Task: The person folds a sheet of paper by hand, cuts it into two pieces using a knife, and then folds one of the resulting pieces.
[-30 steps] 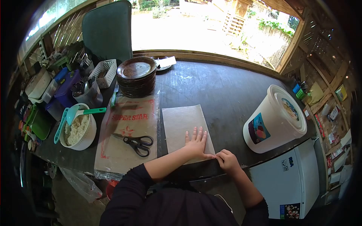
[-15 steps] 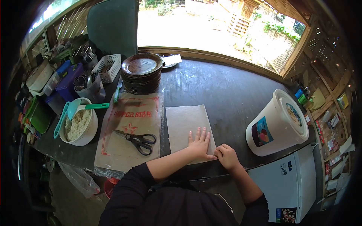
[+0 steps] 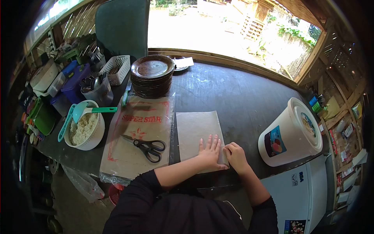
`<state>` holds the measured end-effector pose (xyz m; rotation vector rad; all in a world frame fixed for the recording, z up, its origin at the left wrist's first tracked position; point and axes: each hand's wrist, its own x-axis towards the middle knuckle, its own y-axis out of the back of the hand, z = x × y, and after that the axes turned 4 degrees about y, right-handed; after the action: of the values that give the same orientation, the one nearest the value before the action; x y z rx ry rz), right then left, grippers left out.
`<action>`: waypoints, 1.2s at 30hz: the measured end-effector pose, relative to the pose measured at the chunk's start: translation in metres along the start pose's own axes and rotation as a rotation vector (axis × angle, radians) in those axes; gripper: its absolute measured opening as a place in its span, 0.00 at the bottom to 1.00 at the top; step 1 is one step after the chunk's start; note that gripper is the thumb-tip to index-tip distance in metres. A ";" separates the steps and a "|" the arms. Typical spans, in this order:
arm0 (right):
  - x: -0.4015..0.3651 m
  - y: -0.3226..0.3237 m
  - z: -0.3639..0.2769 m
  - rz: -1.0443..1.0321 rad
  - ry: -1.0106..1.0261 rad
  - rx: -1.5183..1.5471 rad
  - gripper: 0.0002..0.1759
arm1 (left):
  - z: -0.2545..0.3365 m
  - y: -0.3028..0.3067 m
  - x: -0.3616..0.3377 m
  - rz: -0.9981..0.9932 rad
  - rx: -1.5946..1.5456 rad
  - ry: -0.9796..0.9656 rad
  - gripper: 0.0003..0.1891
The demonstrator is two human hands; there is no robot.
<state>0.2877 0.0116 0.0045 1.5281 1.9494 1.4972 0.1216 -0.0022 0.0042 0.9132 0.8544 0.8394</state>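
A sheet of pale wrapping paper (image 3: 196,128) lies flat on the dark table in front of me. My left hand (image 3: 210,154) rests on its lower right part, palm down with the fingers spread. At the sheet's right edge, my right hand (image 3: 236,156) has its fingers closed in a pinch on the paper; the fingertips are partly hidden. To the left, black-handled scissors (image 3: 148,148) lie on a plastic-covered pack of brown paper (image 3: 120,156) with red "Super Star" print.
A basket of rice (image 3: 97,134) with green-handled spoons stands at left. Behind the pack are stacked brown plates (image 3: 152,84), a knife (image 3: 126,93) and a white basket (image 3: 120,70). A lidded white bucket (image 3: 269,156) stands at right, above a white freezer (image 3: 288,195).
My right hand has moved slightly up along the paper's right edge. My left hand stays flat on the sheet. The whole view has shifted a little.
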 end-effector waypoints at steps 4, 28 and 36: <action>0.013 -0.007 0.008 0.052 0.011 0.036 0.05 | -0.001 -0.002 0.000 0.023 -0.011 -0.015 0.66; 0.114 -0.045 0.046 0.000 0.018 -0.150 0.08 | 0.002 0.004 -0.003 0.017 0.012 -0.005 0.66; 0.146 -0.059 0.062 0.083 -0.010 -0.202 0.08 | 0.001 0.004 -0.003 0.023 0.016 -0.005 0.64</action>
<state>0.2359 0.1709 -0.0168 1.5411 1.6889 1.6593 0.1204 -0.0040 0.0092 0.9400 0.8492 0.8507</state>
